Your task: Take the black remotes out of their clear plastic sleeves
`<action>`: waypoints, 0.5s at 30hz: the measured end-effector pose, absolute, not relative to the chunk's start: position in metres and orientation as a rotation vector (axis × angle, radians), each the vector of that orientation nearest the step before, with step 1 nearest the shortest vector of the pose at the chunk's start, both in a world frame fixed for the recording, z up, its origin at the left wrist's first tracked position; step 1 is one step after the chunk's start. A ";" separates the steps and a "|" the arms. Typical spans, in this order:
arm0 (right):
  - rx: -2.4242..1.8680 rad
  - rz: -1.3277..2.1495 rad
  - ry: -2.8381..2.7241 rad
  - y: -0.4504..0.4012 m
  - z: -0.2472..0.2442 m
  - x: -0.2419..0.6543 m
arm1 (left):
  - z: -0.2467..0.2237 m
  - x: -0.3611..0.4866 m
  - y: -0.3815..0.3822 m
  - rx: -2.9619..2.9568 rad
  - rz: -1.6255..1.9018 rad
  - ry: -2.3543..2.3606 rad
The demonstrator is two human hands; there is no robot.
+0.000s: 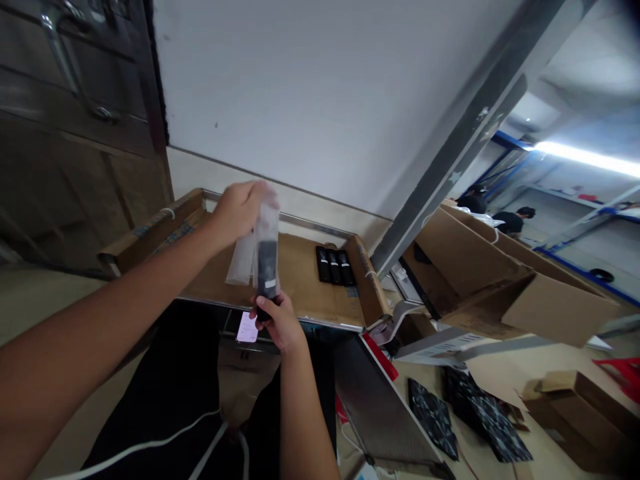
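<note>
My right hand (277, 319) is closed around the lower end of a long black object (267, 263) with a small white label; its exact kind I cannot make out. A translucent plastic sleeve (269, 220) covers the upper part of that object. At the sleeve's top, my left hand (245, 210) pinches the plastic, its fingertips slightly blurred. Beside the held sleeve, more translucent plastic sleeves (241, 263) lie on the cardboard-lined tray (300, 297). Toward the tray's right end rest similar black objects with white labels (335, 266), side by side.
Cardboard walls edge the tray, against a white wall (300, 100). A lit phone (247, 328) sits below its front edge. To the right are a large open carton (465, 267), patterned black bags (480, 413) and another box (585, 417). Two people (513, 220) are in the background.
</note>
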State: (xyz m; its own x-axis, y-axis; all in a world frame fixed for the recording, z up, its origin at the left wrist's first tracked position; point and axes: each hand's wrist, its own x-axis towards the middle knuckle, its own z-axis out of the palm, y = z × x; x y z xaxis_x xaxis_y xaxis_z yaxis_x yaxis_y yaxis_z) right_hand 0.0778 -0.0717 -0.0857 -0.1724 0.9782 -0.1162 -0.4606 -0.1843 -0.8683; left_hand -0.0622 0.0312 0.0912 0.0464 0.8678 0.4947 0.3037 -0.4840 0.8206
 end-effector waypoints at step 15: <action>-1.307 0.940 -0.824 -0.013 -0.100 0.119 | 0.023 -0.115 0.107 1.357 1.440 1.594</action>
